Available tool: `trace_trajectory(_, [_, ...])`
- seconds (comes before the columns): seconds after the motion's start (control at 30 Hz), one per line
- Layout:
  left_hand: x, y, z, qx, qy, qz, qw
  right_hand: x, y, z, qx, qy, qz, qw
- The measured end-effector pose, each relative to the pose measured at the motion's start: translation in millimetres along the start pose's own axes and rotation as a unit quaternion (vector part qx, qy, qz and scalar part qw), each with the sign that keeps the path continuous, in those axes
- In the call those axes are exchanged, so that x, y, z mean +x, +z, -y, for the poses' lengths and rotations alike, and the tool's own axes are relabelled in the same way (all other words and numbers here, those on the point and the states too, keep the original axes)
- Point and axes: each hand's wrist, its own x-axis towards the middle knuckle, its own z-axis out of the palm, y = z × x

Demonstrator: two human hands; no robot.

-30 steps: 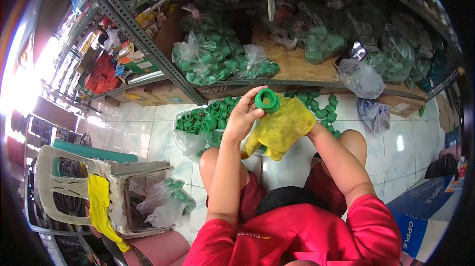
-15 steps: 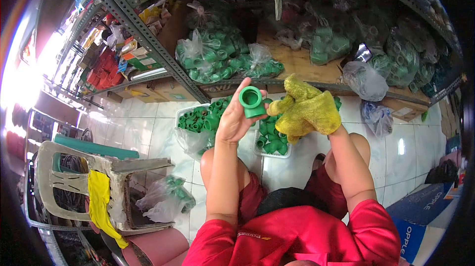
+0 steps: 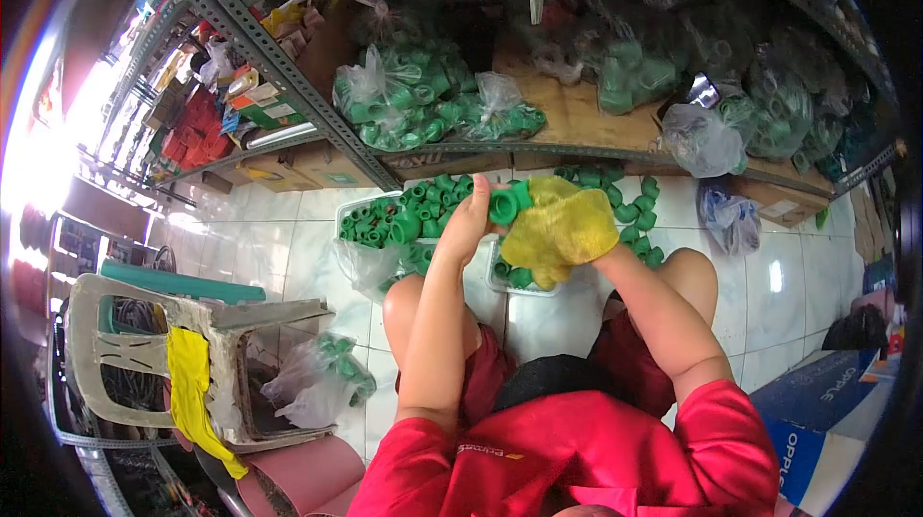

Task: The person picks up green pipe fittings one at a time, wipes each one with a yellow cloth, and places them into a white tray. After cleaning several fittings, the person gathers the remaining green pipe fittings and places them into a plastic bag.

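My bare left hand (image 3: 463, 230) holds a green plastic pipe fitting (image 3: 505, 206) from its left side, thumb pointing up. One round opening of the fitting shows between my hands. On my right hand is a fuzzy yellow cloth glove (image 3: 562, 233), wrapped against the fitting's right side; the fingers inside it are hardly distinguishable. Below my hands, a white tray (image 3: 527, 291) of green fittings is partly covered by the glove. Left of it lies another white tray (image 3: 340, 221), full of smaller green fittings, with a clear plastic bag (image 3: 370, 267) at its front.
Loose green elbow fittings (image 3: 646, 201) lie on the tiled floor beyond my right hand. A metal shelf (image 3: 577, 150) with bagged green fittings (image 3: 404, 99) runs across the back. A worn plastic chair (image 3: 231, 325) stands left, and blue boxes (image 3: 817, 411) sit right.
The gloved right hand has moved left onto the fitting, which has turned in my left hand. More loose fittings on the floor are now uncovered at the right.
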Motion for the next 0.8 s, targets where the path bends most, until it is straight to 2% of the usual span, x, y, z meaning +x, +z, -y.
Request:
trace_trajectory(0.03, [-0.8,3.2,-0.1,-0.008,0.072,-0.012,0.997,1.5,1.6,14.0,-0.226,-0.004,-0.008,0.974])
trace_trajectory(0.07, [-2.2,4.4,-0.6,-0.016,0.143,-0.024,0.989,2.2,3.0,20.3,-0.441,-0.008,-0.014,0.897])
trace_trajectory(0.1, [-2.6,2.2,-2.5,0.004,0.211,-0.021,0.977,0.7,3.9,3.9,-0.441,-0.009,-0.013,0.897])
trace_trajectory(0.13, [-4.1,1.5,-3.9,0.003,0.212,-0.023,0.977,-1.6,4.2,-26.8,-0.365,-0.062,-0.058,0.927])
trace_trajectory(0.17, [-5.9,1.1,-6.7,0.029,0.228,-0.040,0.972,0.3,6.2,-25.8,-0.284,-0.115,-0.103,0.946])
trace_trajectory(0.2, [-7.8,0.8,-9.7,0.056,0.244,-0.057,0.967,3.2,5.3,-24.5,-0.284,-0.117,-0.101,0.946])
trace_trajectory(0.23, [-10.2,0.3,-13.0,-0.012,0.252,-0.054,0.966,6.9,3.6,-22.8,-0.397,-0.129,0.007,0.909])
trace_trajectory(0.27, [-13.4,1.6,-17.4,-0.013,0.252,-0.055,0.966,9.6,3.7,-16.0,-0.499,-0.138,0.114,0.848])
trace_trajectory(0.3, [-16.6,2.9,-21.4,-0.036,0.199,-0.063,0.977,5.7,10.1,-69.2,-0.101,-0.061,0.063,0.991])
trace_trajectory(0.33, [-18.7,3.3,-22.3,-0.061,0.146,-0.072,0.985,4.1,16.1,-72.3,-0.100,-0.059,0.065,0.991])
trace_trajectory(0.4, [-15.6,2.2,-15.4,-0.020,0.163,-0.072,0.984,10.6,33.1,-70.1,-0.245,-0.124,-0.022,0.961])
trace_trajectory(0.43, [-12.9,2.4,-10.9,0.022,0.180,-0.070,0.981,8.8,32.7,-6.0,-0.416,-0.096,-0.005,0.904])
trace_trajectory(0.47, [-12.6,4.6,-11.1,0.064,0.197,-0.067,0.976,9.2,36.6,5.1,-0.415,-0.095,-0.005,0.905])
trace_trajectory(0.53, [-11.6,9.4,-14.1,0.062,0.192,-0.070,0.977,8.9,40.8,13.3,-0.467,-0.107,-0.112,0.871])
trace_trajectory(0.57, [-11.6,11.7,-15.1,0.049,0.202,-0.081,0.975,10.5,40.6,11.2,-0.467,-0.107,-0.112,0.871])
trace_trajectory(0.63, [-13.3,11.8,-16.7,0.035,0.210,-0.095,0.973,16.9,42.1,1.9,-0.461,-0.157,-0.193,0.852])
trace_trajectory(0.67, [-14.3,11.1,-17.2,0.027,0.211,-0.081,0.974,17.0,41.7,-4.1,-0.461,-0.157,-0.192,0.852])
trace_trajectory(0.73, [-12.4,8.8,-15.3,0.014,0.213,-0.070,0.974,12.7,32.7,-15.8,-0.427,-0.185,-0.085,0.881])
trace_trajectory(0.77, [-9.8,5.7,-12.4,-0.036,0.190,-0.040,0.980,10.4,28.6,-17.9,-0.427,-0.186,-0.082,0.881])
trace_trajectory(0.8, [-8.5,2.8,-10.4,-0.083,0.165,-0.009,0.983,8.2,25.3,-19.4,-0.319,-0.161,-0.018,0.934])
